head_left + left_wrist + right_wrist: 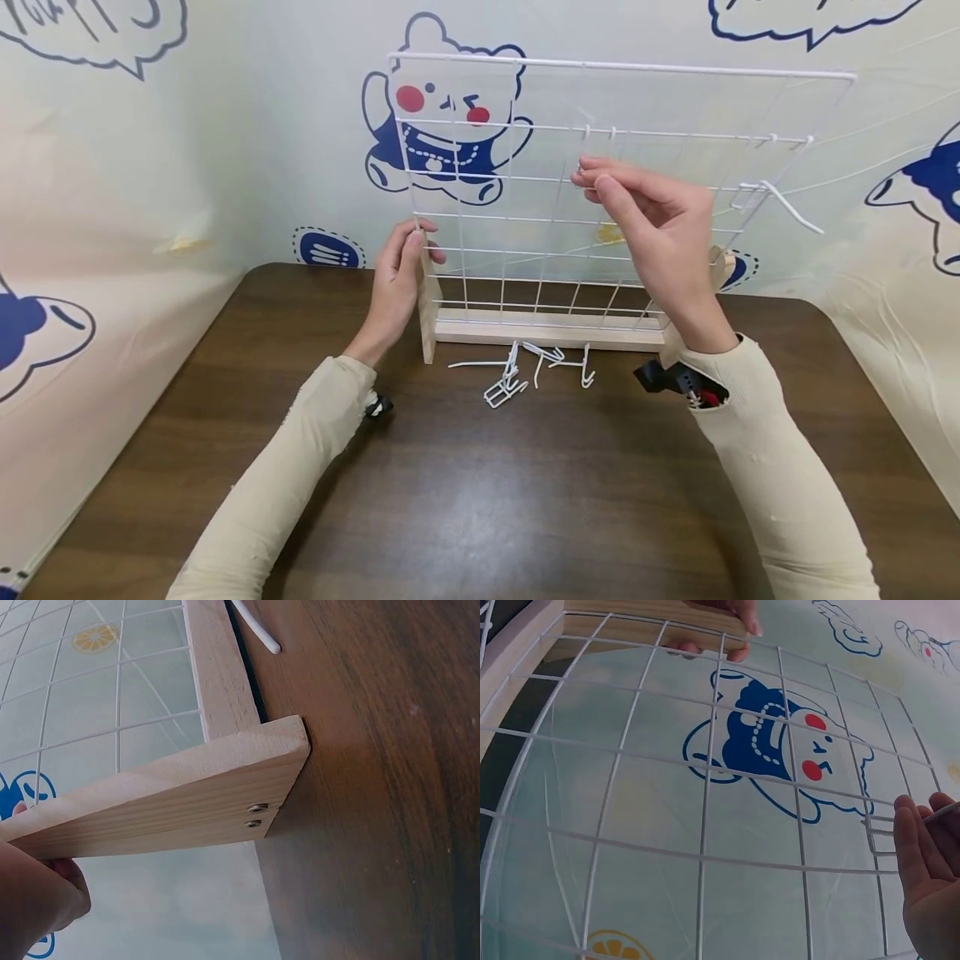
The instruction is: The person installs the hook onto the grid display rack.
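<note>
Wire grid panel (525, 200): stood upright in a wooden base (547, 329) near the back edge of the dark wooden table (480, 500); its left wooden upright (172, 806) is seen close in the left wrist view
Small white hook (581, 172): pinched at the fingertips of the right hand, held against a wire in the upper middle of the grid; whether it is already caught on the wire cannot be told
Right hand (660, 225): raised in front of the grid, fingers drawn together on the small hook
Left hand (397, 279): wrapped round the left upright, thumb at the front, fingers behind
Long hook (783, 204): hung on the grid's right side, well apart from the right hand
Loose hooks (525, 371): scattered on the table just before the base, between the two forearms
Backdrop (225, 150): pale sheet printed with blue cartoon bears
</note>
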Action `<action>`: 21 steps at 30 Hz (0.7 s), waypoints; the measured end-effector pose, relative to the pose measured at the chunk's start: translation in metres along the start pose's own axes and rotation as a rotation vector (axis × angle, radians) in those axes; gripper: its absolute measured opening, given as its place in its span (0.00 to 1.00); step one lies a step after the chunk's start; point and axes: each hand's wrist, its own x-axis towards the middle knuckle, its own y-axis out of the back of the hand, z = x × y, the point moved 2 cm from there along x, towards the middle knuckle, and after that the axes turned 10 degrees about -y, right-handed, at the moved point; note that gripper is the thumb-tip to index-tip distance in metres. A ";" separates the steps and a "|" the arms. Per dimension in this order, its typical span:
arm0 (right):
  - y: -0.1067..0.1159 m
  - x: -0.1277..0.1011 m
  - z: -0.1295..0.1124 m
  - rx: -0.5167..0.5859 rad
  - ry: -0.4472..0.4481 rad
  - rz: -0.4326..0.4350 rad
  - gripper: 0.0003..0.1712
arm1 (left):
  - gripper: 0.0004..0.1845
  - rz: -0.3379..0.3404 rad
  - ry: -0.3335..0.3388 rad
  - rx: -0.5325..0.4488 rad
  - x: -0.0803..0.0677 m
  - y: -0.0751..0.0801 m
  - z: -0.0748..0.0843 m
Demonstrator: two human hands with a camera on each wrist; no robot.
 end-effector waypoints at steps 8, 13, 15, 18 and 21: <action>0.001 -0.016 0.028 0.034 -0.002 -0.040 0.24 | 0.17 -0.003 0.025 0.021 -0.001 -0.002 0.010; 0.001 -0.028 0.030 0.041 -0.032 -0.062 0.33 | 0.17 -0.012 0.036 0.017 -0.002 -0.007 0.029; 0.002 -0.033 0.030 0.052 -0.060 -0.063 0.32 | 0.17 -0.009 0.041 0.012 -0.002 -0.007 0.032; 0.005 -0.043 0.030 0.047 -0.102 -0.073 0.31 | 0.17 -0.009 0.039 0.017 -0.002 -0.007 0.033; 0.010 -0.054 0.031 0.023 -0.127 -0.088 0.29 | 0.17 -0.011 0.028 0.023 0.000 -0.007 0.034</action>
